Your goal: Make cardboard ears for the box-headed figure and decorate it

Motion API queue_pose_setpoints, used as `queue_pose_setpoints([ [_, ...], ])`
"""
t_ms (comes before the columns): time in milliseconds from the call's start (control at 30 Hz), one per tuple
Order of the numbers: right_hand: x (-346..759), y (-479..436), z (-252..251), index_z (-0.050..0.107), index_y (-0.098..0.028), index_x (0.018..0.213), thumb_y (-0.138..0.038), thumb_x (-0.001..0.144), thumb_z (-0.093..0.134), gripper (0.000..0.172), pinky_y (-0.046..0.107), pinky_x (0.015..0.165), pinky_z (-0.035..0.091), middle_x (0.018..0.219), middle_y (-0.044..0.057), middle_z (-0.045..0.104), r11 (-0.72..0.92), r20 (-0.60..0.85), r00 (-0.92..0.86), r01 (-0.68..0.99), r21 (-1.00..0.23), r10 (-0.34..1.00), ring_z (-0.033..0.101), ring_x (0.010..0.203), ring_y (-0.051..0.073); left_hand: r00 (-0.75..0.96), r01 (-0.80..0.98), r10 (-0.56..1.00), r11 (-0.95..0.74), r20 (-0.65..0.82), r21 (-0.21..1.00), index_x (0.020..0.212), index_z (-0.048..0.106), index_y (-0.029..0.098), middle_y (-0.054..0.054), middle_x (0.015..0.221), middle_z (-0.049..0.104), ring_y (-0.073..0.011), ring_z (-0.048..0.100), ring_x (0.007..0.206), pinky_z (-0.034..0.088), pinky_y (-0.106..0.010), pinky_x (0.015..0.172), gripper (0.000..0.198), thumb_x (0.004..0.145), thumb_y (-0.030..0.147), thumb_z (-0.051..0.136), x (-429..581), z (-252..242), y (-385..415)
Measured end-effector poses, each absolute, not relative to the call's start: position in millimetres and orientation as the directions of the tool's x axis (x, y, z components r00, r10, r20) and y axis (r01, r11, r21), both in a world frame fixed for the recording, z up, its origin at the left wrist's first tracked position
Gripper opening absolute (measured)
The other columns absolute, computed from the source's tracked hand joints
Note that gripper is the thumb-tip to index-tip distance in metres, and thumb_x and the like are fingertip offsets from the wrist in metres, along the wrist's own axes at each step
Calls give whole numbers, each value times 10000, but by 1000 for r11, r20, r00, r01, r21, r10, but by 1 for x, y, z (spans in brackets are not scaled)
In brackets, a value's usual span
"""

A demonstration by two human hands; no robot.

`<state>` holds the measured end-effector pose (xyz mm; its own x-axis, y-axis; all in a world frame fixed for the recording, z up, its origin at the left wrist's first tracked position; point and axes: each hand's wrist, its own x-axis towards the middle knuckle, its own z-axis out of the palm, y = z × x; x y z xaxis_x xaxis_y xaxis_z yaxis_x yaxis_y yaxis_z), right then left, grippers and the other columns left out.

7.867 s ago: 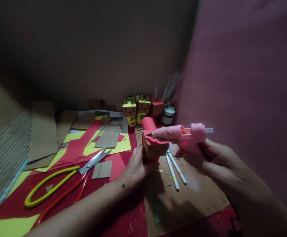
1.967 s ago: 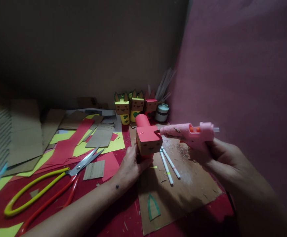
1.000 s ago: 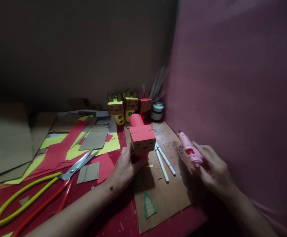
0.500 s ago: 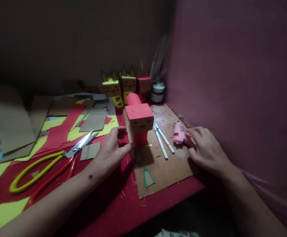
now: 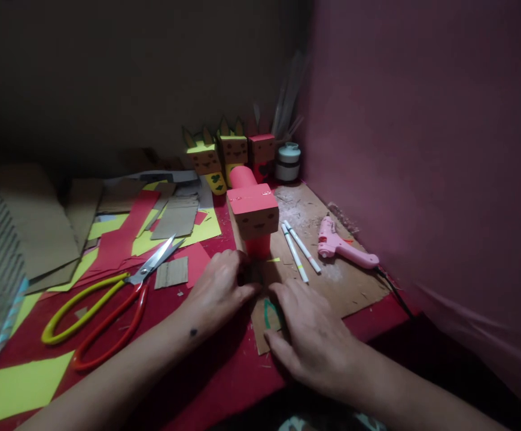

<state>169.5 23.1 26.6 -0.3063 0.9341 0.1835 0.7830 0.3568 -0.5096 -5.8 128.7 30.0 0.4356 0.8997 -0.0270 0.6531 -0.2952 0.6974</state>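
My left hand (image 5: 224, 280) rests at the left edge of a cardboard sheet (image 5: 354, 293), its fingers bent and its thumb apart from them; a second small outlined shape lies in shadow there, mostly hidden. My right hand (image 5: 316, 332) is lowered over the front of the sheet, thumb and fingers apart around a small pointed cardboard piece (image 5: 270, 316) outlined in green. Just beyond both hands stands a figure with a cardboard box head (image 5: 256, 222), a red top and a red body. Glue strands shine across the red top.
Two white pens (image 5: 299, 251) and a pink glue gun (image 5: 343, 245) with a cord lie on the right. Large scissors (image 5: 139, 284) lie open at left, among paper and cardboard scraps (image 5: 177, 215). Behind stand yellow figures (image 5: 204, 158), a red figure (image 5: 262, 149) and a pale canister (image 5: 288, 161).
My right hand has let go of the glue gun and moved left to the green-outlined piece. My left hand has moved slightly right and nearer the figure's base. The view has shifted slightly.
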Motion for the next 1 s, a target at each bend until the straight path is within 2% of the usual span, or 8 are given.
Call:
queue_pose_setpoints([
  [167, 168, 26, 27, 648, -50, 1115, -147, 837, 580, 302, 582, 865, 553, 1046, 205, 668, 301, 110, -289, 778, -551, 951, 638, 990, 376, 413, 624, 911, -275, -9, 732, 780, 624, 213, -68, 878, 640, -306, 599, 909, 486, -440, 815, 153, 659, 266, 701, -2, 31, 126],
  [333, 171, 30, 26, 671, -128, 876, -124, 835, 593, 88, 476, 768, 541, 911, 135, 665, 270, 98, -266, 750, -604, 959, 635, 857, 290, 438, 536, 899, -238, -26, 810, 774, 690, 214, -60, 881, 703, -261, 645, 893, 520, -399, 839, 112, 729, 306, 645, -2, 36, 122],
  [467, 182, 32, 29, 711, -162, 857, -144, 900, 539, 179, 390, 768, 531, 883, 87, 669, 264, 177, -212, 519, -813, 961, 650, 834, 222, 476, 482, 879, -223, -40, 847, 795, 744, 212, -52, 861, 742, -226, 679, 816, 546, -345, 771, 195, 797, 352, 607, -10, 54, 117],
  [533, 191, 36, 37, 727, -181, 898, -197, 917, 545, 184, 370, 769, 539, 922, 75, 696, 175, 126, -152, 378, -909, 980, 672, 853, 209, 493, 470, 870, -240, -27, 849, 774, 756, 218, -45, 843, 751, -219, 687, 803, 545, -327, 758, 195, 811, 352, 619, -18, 66, 115],
  [600, 200, 44, 49, 735, -200, 929, -272, 917, 574, 177, 336, 686, 536, 915, 53, 698, 55, 34, -94, 224, -973, 995, 670, 795, 188, 517, 440, 856, -251, -15, 862, 796, 775, 228, -35, 837, 758, -206, 692, 800, 541, -301, 749, 196, 839, 358, 635, -28, 77, 113],
  [667, 209, 54, 63, 754, -215, 963, -273, 855, 669, 149, 281, 615, 493, 798, 7, 684, -6, -8, -28, 95, -995, 1000, 634, 706, 147, 517, 401, 856, -240, -2, 884, 833, 789, 248, -13, 807, 753, -166, 661, 722, 522, -256, 680, 189, 876, 357, 641, -37, 86, 112],
  [800, 219, 75, 86, 713, -198, 901, -203, 654, 831, 273, 224, 484, 387, 700, -42, 672, 109, 91, 105, -182, -977, 990, 514, 530, 76, 449, 365, 890, -257, 73, 895, 859, 806, 274, -5, 773, 745, -142, 592, 641, 478, -226, 582, 179, 896, 385, 670, -47, 98, 112],
  [1000, 217, 88, 102, 671, -191, 713, -203, 597, 842, 207, 212, 376, 301, 581, -52, 617, 124, 92, 133, -256, -959, 987, 459, 445, 67, 239, 344, 967, -167, 86, 924, 909, 795, 291, -21, 846, 766, -169, 597, 666, 460, -252, 560, 187, 787, 430, 772, -41, 122, 106],
])
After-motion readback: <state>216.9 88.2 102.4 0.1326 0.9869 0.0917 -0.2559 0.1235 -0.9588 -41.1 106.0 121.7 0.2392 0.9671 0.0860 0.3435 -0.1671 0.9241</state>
